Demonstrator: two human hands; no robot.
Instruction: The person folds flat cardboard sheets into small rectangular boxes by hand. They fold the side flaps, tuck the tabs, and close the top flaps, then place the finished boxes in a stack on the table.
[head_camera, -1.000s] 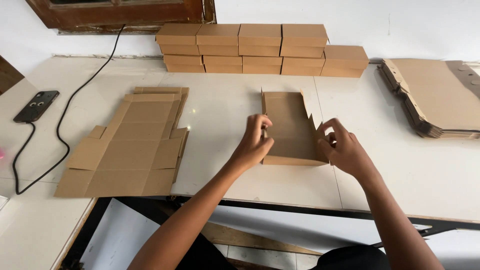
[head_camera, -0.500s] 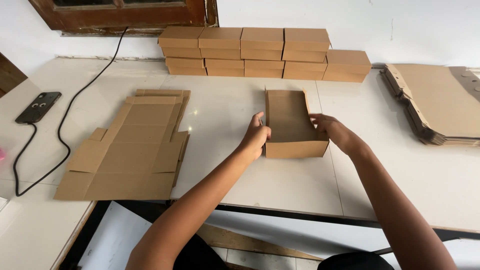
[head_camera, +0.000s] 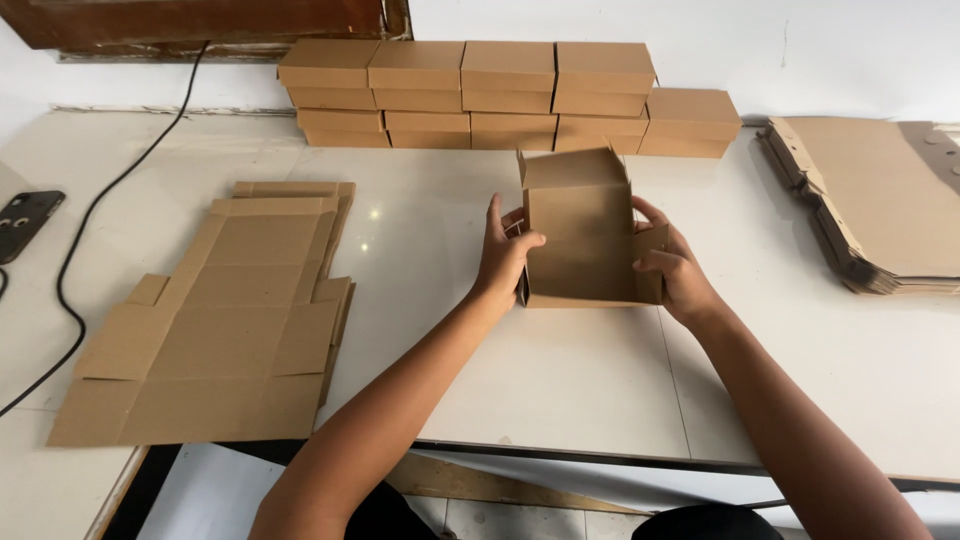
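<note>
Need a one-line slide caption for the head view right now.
Left hand and right hand hold a half-folded brown cardboard box on a white table.

Both my bare forearms reach forward from the bottom edge and angle in toward each other. My left hand (head_camera: 505, 255) stands on edge, fingers pointing up, thumb hooked inward to the right. My right hand (head_camera: 672, 262) faces it, fingers curled inward, thumb forward, wrist bent slightly. The two palms are held well apart.
</note>
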